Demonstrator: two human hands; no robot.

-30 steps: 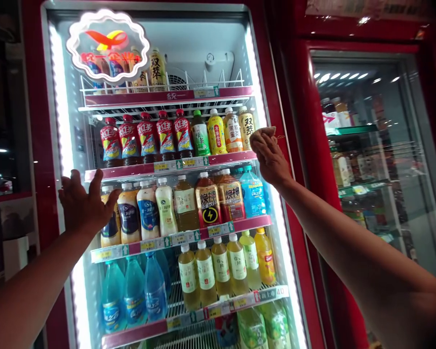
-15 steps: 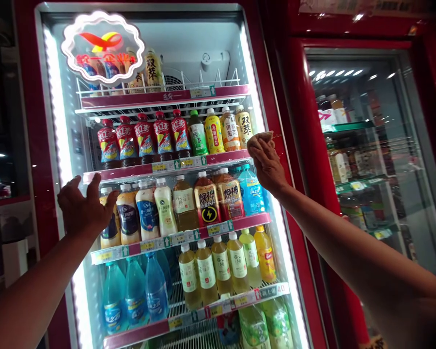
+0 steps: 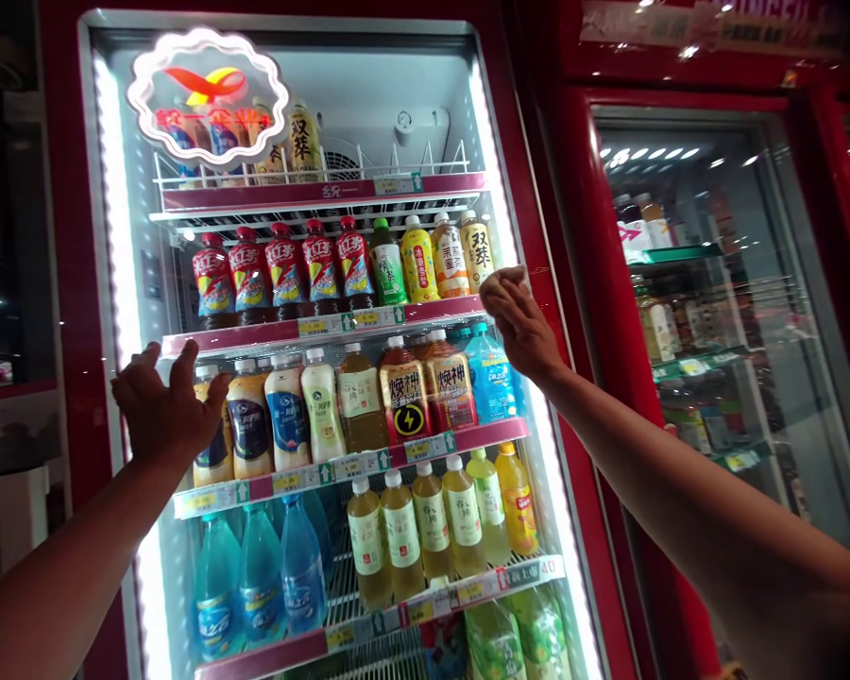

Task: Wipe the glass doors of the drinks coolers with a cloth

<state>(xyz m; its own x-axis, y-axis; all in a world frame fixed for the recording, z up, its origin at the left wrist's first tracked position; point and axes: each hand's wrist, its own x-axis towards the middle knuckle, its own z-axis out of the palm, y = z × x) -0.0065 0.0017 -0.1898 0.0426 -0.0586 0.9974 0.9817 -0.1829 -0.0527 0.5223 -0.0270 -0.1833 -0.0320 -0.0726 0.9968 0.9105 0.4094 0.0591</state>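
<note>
A folded brownish cloth [image 3: 504, 281] is pinched in my right hand [image 3: 525, 326], at the right side of the fridge's glass door, level with the second shelf. My left hand [image 3: 166, 401] is spread at the lower left in front of the third shelf, fingers apart and holding nothing. Whether its fingertips touch the glass I cannot tell. The drinks fridge [image 3: 520, 132] has a red frame and bright light strips. Behind the glass stand red-capped tea bottles [image 3: 283, 274], a brown energy drink bottle [image 3: 403, 392] and blue bottles [image 3: 302, 567]. My left hand partly hides a cream-coloured bottle.
A lit round-edged logo sign [image 3: 208, 97] is at the door's upper left. To the right stands a second red fridge [image 3: 609, 283] with a glass front and drinks on green-edged shelves [image 3: 698, 364]. Dark shapes and a pale box [image 3: 23, 515] are at the far left.
My right hand and the cloth have shifted very slightly down and left on the glass. The left hand stays in nearly the same place; the view has tilted a little.
</note>
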